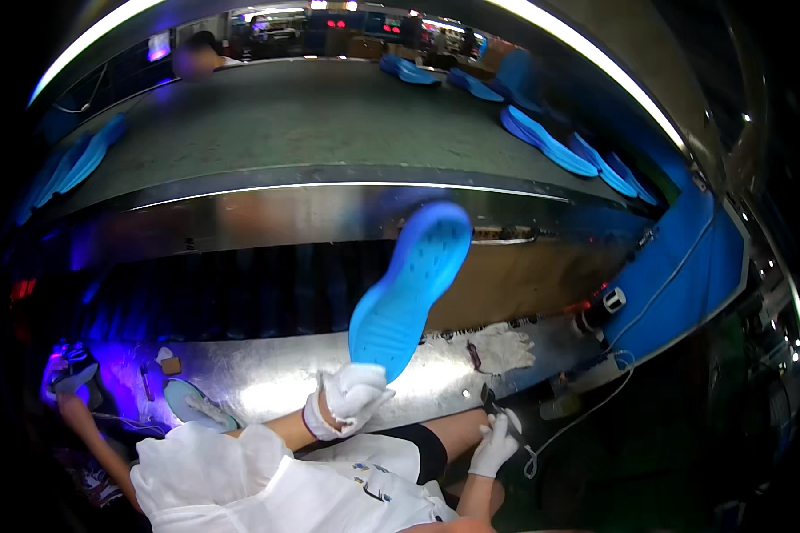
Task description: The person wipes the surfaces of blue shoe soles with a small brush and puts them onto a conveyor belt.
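My left hand (351, 400), in a white glove, grips the heel end of a bright blue shoe insole (409, 289) and holds it up, toe pointing away and to the right, its dimpled underside showing. Lower right, my gloved right hand (493, 444) closes on a small dark tool (498, 409) near my knee. Both hands are over the front edge of a shiny metal bench (276, 382).
A spare white glove (502, 348) lies on the bench. Another insole (196, 407) rests at the left, near another person's arm (84, 417). Behind runs a wide grey conveyor belt (302, 124) with several blue insoles (551, 147) along its right side. A white cable (596, 400) hangs at the right.
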`<state>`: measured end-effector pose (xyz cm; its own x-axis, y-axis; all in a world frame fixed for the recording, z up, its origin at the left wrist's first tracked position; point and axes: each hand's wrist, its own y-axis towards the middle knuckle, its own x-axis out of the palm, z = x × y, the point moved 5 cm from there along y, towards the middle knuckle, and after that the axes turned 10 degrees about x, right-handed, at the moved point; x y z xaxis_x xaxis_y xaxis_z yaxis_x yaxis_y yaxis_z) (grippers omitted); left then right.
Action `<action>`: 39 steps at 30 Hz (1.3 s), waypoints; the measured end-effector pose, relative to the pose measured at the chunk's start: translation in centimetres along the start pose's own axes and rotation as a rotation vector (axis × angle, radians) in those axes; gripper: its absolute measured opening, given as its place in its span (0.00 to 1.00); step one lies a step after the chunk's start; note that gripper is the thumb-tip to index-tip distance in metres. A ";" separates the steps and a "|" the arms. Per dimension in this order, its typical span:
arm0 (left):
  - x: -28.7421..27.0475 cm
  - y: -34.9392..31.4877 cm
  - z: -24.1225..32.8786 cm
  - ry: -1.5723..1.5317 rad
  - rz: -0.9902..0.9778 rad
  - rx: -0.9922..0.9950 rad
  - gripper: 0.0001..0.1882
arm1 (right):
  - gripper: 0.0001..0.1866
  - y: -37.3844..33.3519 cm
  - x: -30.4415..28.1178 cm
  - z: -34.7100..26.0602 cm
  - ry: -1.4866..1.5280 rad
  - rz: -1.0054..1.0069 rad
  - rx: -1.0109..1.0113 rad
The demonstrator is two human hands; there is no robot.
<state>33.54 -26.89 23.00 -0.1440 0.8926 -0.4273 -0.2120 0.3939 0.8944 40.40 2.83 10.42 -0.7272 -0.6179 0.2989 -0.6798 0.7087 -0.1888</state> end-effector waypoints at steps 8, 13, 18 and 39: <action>3.7 -14.4 -1.9 -0.140 -0.207 -0.803 0.05 | 0.12 -1.8 1.5 -2.8 0.039 -0.050 -0.020; 0.8 -12.0 -3.6 0.091 -0.023 -0.840 0.25 | 0.13 -2.9 2.9 -2.5 0.091 -0.130 0.030; 6.3 -12.5 -7.0 -1.434 0.455 -1.999 0.52 | 0.12 -3.7 4.2 -2.9 0.070 -0.160 0.065; 12.5 -3.1 -0.6 -2.205 0.707 -1.370 0.38 | 0.09 -6.5 13.0 -10.3 -0.528 -0.384 -0.483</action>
<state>31.80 -17.09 14.85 -0.0335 0.0168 0.9993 -0.7876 0.6151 -0.0367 36.35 -6.36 25.17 -0.4823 -0.8417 -0.2426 -0.8627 0.4083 0.2984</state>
